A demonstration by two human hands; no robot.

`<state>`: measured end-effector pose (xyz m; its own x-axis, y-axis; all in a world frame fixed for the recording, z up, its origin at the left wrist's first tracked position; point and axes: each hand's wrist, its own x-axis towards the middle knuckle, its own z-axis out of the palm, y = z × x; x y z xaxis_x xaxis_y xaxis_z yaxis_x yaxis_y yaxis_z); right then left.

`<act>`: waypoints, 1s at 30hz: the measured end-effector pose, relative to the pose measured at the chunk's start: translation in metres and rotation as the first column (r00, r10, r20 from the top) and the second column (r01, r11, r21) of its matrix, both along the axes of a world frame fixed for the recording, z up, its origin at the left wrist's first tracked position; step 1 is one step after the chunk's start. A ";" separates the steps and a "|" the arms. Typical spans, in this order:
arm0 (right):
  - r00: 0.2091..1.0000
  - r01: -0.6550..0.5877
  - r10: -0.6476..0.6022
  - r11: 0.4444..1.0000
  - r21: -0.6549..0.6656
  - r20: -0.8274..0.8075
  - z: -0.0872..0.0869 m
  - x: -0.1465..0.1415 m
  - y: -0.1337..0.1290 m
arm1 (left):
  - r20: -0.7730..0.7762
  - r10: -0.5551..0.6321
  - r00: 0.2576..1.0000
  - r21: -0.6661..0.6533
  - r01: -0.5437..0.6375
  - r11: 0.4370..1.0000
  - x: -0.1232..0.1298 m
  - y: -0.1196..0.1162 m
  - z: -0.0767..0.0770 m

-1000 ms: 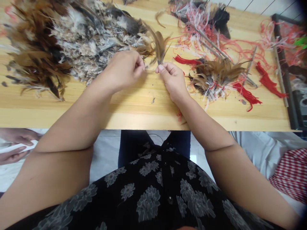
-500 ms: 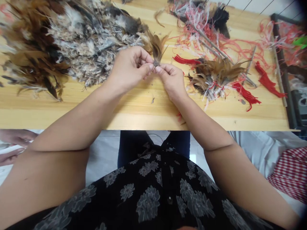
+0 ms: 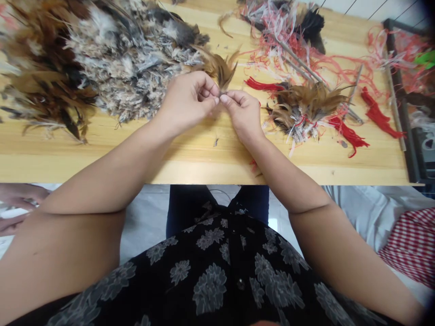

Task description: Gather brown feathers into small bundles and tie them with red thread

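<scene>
Above the wooden table, my left hand (image 3: 193,97) and my right hand (image 3: 244,111) meet fingertip to fingertip at the base of a small bunch of brown feathers (image 3: 222,70). Both thumbs are pinched against the index fingers there. The brown tips fan out away from me; the quill ends are mostly covered by my fingers. Just left of my left hand spreads a big heap of grey and white feathers (image 3: 118,68). To the right of my right hand lies a cluster of brown feathers (image 3: 306,102) with red and white strands at its base.
Dark brown feathers (image 3: 50,86) are piled at the far left. Red yarn bundles (image 3: 380,113), tangled pink and white strings (image 3: 272,27) and thin sticks (image 3: 302,63) lie on the right of the table (image 3: 204,167). A dark-framed tray (image 3: 403,99) stands at the right edge. Another person's hands (image 3: 20,199) show at lower left.
My fingertips have shifted slightly on the base of the feather bunch, and less of the quill end shows now. The other person's hands at lower left have moved a little.
</scene>
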<state>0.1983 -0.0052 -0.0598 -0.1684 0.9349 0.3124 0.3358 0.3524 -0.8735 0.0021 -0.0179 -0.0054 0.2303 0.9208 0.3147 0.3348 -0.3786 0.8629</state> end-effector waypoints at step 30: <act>0.991 -0.122 0.127 0.987 -0.103 0.040 0.032 -0.004 -0.017 | 0.455 -0.152 0.878 -0.310 0.316 0.897 0.000 0.001 0.016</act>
